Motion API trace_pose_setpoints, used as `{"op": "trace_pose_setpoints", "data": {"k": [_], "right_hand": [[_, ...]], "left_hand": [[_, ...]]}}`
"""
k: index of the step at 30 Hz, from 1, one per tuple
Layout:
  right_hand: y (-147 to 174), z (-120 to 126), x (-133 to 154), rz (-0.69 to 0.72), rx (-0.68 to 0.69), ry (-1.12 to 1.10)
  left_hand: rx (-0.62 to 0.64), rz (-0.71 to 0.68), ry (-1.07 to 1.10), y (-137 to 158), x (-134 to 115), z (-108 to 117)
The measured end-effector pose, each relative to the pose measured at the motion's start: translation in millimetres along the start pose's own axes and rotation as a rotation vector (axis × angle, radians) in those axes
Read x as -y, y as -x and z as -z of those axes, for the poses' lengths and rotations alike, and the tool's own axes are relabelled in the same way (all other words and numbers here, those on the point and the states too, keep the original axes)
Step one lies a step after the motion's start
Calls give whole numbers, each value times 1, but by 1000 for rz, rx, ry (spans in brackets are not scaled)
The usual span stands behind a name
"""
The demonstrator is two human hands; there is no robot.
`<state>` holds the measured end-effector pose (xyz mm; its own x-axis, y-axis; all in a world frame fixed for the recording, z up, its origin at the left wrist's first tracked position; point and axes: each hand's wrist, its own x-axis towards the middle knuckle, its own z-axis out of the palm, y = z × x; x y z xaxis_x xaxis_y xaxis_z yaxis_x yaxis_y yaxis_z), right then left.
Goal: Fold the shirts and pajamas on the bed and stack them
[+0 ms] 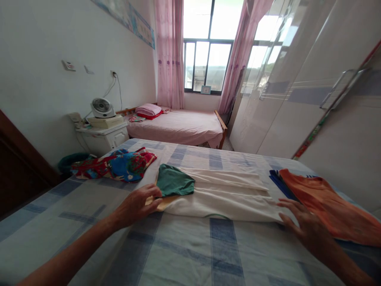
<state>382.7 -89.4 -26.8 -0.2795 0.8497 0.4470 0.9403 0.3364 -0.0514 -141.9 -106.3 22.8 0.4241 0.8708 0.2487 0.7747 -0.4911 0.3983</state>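
Observation:
A cream shirt with a green sleeve lies folded lengthwise across the bed in front of me, its long cream body stretching to the right. At its left end, my left hand has thumb and fingers closed around the edge beside the sleeve, where some yellowish cloth shows. Over at the right end, my right hand touches the hem with its fingers spread and thumb apart. Just beyond that hand lies an orange shirt on top of dark blue clothing.
A crumpled red and blue floral garment lies on the checked bedsheet at the far left. Behind stand a white bedside cabinet with a small fan, and a pink bed. A glossy wardrobe lines the right side.

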Motion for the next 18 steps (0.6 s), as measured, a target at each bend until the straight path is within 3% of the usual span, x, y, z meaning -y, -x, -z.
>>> {"op": "trace_pose_setpoints", "data": {"k": [2, 5, 11, 14, 18], "right_hand": [[-15, -2, 10, 36, -3, -43], [-35, -13, 18, 82, 50, -70], [-63, -38, 10, 16, 95, 77], [-73, -36, 6, 41, 81, 145], [-78, -32, 7, -5, 44, 226]], "left_hand": [[-44, -9, 10, -3, -2, 1], [22, -119, -51, -1, -4, -8], [-25, -179, -233, 2, -4, -32], [-60, -151, -202, 2, -4, -29], [66, -154, -135, 1, -6, -18]]}}
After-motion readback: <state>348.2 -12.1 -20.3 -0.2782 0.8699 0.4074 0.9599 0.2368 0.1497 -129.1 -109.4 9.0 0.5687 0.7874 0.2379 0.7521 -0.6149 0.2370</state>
